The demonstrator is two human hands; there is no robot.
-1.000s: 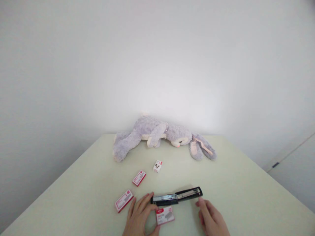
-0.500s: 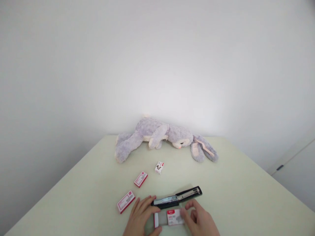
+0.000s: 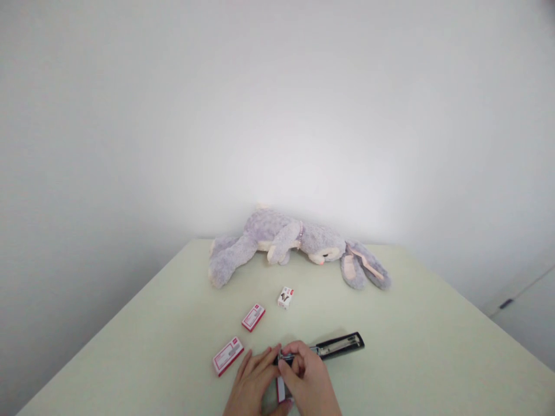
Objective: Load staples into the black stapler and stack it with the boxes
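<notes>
An opened black stapler (image 3: pixel 341 345) lies on the table, its metal channel exposed and its long arm pointing right. My left hand (image 3: pixel 255 381) reaches in from the lower left, its fingertips gripping the stapler's left end. Over that same end, my right hand (image 3: pixel 310 378) is closed in a pinch at the metal channel; whatever is between its fingertips is too small to make out. Beneath both hands, a red-and-white box (image 3: pixel 281 390) shows only in part, and my right hand covers the rest.
Two red-and-white boxes (image 3: pixel 228 356) lie left of my hands, one farther back. A smaller white box (image 3: pixel 285 297) with a dark picture stands behind them. A plush rabbit (image 3: pixel 281 234) lies along the table's (image 3: pixel 151 335) back edge, against the wall.
My right hand has moved left from the box onto the stapler's left end and now hides most of the box. My left hand has stayed at the stapler. The view has shifted slightly.
</notes>
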